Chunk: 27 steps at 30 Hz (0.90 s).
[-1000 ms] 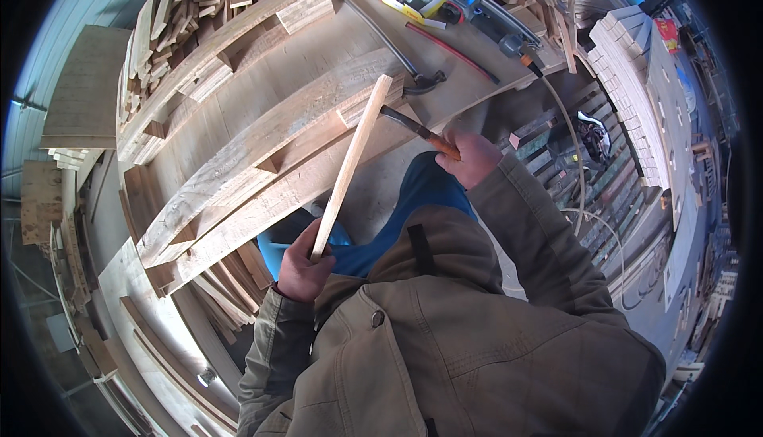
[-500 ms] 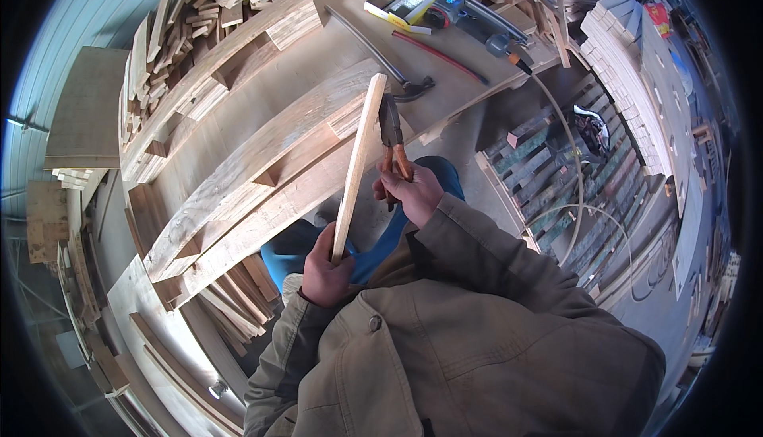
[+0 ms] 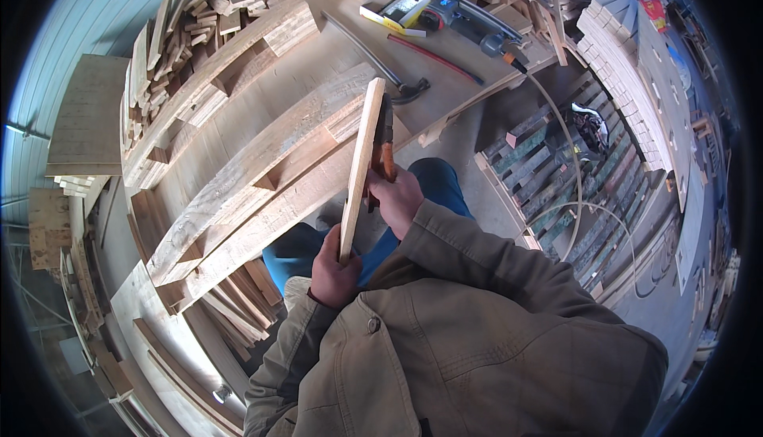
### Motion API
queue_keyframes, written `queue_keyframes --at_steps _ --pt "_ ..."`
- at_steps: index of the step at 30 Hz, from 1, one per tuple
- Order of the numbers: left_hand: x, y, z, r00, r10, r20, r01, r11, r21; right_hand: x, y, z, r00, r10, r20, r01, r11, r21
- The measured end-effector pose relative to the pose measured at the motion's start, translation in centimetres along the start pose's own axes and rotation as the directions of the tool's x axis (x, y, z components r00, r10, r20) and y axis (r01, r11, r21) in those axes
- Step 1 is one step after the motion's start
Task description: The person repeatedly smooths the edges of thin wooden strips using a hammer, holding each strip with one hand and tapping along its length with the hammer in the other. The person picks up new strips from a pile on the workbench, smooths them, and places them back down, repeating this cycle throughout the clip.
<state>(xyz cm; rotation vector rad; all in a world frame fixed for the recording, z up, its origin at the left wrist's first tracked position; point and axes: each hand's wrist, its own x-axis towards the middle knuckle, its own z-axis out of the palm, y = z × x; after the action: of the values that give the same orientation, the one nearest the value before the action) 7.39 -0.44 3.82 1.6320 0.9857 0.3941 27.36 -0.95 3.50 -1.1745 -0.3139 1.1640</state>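
Note:
My left hand (image 3: 334, 272) is closed around the lower end of a pale wooden strip (image 3: 362, 163), which stands up at a slant before me. Behind the strip's right side, my right hand (image 3: 399, 201) grips the orange handles of a pair of pliers (image 3: 387, 151). The dark jaws sit right beside the strip's upper part and are partly hidden by it, so I cannot tell whether they bite on anything. Just past both hands lies a curved wooden frame (image 3: 262, 143) built from stacked pieces. A claw hammer (image 3: 412, 91) rests on the bench beyond the strip's tip.
A second curved frame (image 3: 230, 63) and a heap of wood offcuts (image 3: 208, 27) lie at the far left. Farther back are a red bar (image 3: 435, 58), an open yellow-and-white box (image 3: 395, 14) and a tool (image 3: 494, 46) on a hose. A slatted pallet (image 3: 532, 147) stands right.
The pliers and my right hand have moved left, close in behind the wooden strip, which now covers part of them. The strip has become slightly more upright, and my left hand has shifted slightly right.

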Motion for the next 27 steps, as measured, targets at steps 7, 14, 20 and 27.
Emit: queue_keyframes --at_steps 7,14,20,27 --pt "0.0 -0.3 0.2 0.998 0.065 -0.015 -0.064 0.997 0.037 0.3 -1.0 0.7 0.999 -0.028 -0.046 0.024 0.996 -0.085" --pt "0.0 0.3 0.1 0.999 0.052 0.003 -0.052 0.998 0.032 0.3 -1.1 1.1 0.996 -0.013 -0.085 -0.003 0.984 -0.177" --pt "0.1 0.0 0.3 0.999 0.041 0.015 -0.041 0.999 0.0 0.6 -0.3 0.5 0.986 -0.132 -0.099 0.09 0.933 -0.349" --pt "-0.3 -0.5 -1.7 0.997 -0.077 -0.007 0.075 0.988 -0.133 0.6 -1.6 -3.4 0.981 -0.19 0.026 0.161 0.742 -0.65"
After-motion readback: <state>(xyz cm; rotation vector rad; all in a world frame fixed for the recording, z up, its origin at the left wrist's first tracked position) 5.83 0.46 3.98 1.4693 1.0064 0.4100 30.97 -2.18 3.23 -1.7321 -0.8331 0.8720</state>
